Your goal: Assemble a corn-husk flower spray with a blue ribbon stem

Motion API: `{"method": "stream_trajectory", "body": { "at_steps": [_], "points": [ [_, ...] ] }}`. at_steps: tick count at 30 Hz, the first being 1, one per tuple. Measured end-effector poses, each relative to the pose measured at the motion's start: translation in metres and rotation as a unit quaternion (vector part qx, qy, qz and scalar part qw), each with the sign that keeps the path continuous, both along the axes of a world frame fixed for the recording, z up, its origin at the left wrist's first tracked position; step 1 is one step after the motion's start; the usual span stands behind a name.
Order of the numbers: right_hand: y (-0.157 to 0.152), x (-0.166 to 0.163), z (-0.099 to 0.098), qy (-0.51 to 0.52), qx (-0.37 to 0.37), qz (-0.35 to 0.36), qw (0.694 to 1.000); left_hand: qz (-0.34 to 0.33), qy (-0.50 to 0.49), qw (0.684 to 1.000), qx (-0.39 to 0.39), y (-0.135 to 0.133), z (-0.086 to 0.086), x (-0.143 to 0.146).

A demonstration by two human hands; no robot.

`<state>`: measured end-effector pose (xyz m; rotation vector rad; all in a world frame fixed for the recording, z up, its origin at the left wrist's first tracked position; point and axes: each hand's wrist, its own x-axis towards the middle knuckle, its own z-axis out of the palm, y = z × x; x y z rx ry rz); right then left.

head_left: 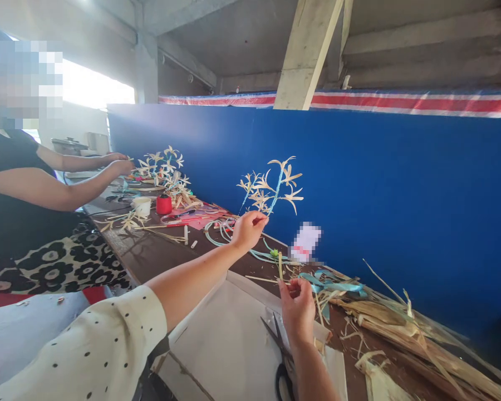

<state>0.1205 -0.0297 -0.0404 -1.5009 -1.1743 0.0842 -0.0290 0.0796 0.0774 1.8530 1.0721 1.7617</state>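
My left hand (pixel 250 231) is raised over the table, its fingers pinching the stem of an artificial flower branch. This branch (pixel 278 192) has a light-blue wrapped stem and pale, thin-petalled blossoms like dried husk. Lower and nearer to me, my right hand (pixel 297 309) is closed on a short pale strip (pixel 280 266) that sticks up from its fingers. Black-handled scissors (pixel 283 376) lie with blades apart beside that wrist, on a white board (pixel 221 334). Another flower sprig behind my left hand partly overlaps the branch.
Dried husks (pixel 392 320) and a light-blue ribbon (pixel 338 285) lie at the right. Pale blue cords (pixel 211 236), a red spool (pixel 163 204) and a white cup (pixel 141 207) occupy the table farther left. There, a co-worker's hands (pixel 121 166) are near more flower branches (pixel 162 170). A blue panel (pixel 401 189) borders the back.
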Motion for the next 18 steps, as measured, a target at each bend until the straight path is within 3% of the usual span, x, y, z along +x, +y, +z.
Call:
{"method": "stream_trajectory", "body": {
  "at_steps": [18],
  "points": [
    [-0.001,-0.003,0.005,0.002,-0.039,-0.010,0.999,0.050,0.050,0.997,-0.025,0.021,-0.021,-0.024]
  ]
}}
